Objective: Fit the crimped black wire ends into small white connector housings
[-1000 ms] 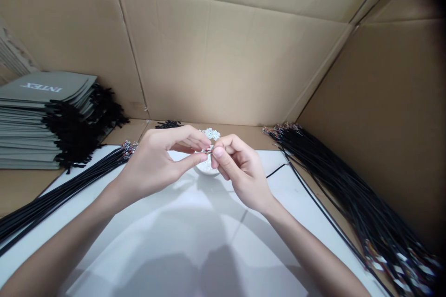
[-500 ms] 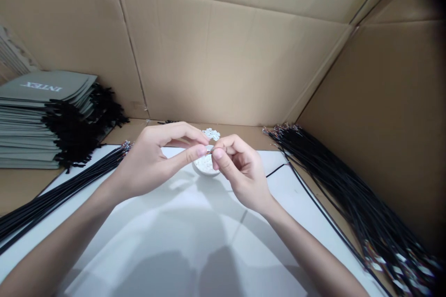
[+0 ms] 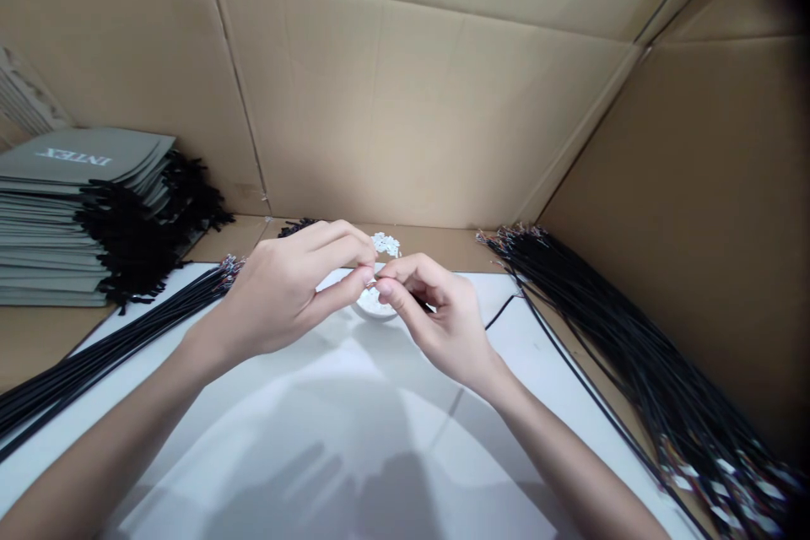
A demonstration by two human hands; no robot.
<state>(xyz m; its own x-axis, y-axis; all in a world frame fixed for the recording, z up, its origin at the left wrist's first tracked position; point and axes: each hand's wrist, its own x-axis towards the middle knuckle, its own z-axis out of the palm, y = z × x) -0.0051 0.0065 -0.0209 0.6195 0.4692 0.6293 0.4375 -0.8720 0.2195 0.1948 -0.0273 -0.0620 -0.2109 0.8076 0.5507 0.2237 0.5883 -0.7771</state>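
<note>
My left hand (image 3: 288, 291) and my right hand (image 3: 436, 321) meet fingertip to fingertip above a small white bowl (image 3: 375, 305) of tiny white connectors. Between the pinched thumbs and forefingers sits a small part, mostly hidden; I cannot tell exactly which hand grips what. A thin black cable (image 3: 499, 311) runs from under my right hand across the white table (image 3: 342, 430) toward the right. A little heap of white connectors (image 3: 386, 244) lies just behind the bowl.
A bundle of black cables (image 3: 101, 350) lies along the left of the table, a larger bundle (image 3: 639, 363) along the right cardboard wall. Stacked grey bags (image 3: 63, 215) with black cords stand at the far left. Cardboard walls (image 3: 392, 101) close in behind and right.
Both hands have sunk slightly toward the bowl and shifted a little left. My right hand's fingers have curled further and its wrist has turned, while the pinch stays closed.
</note>
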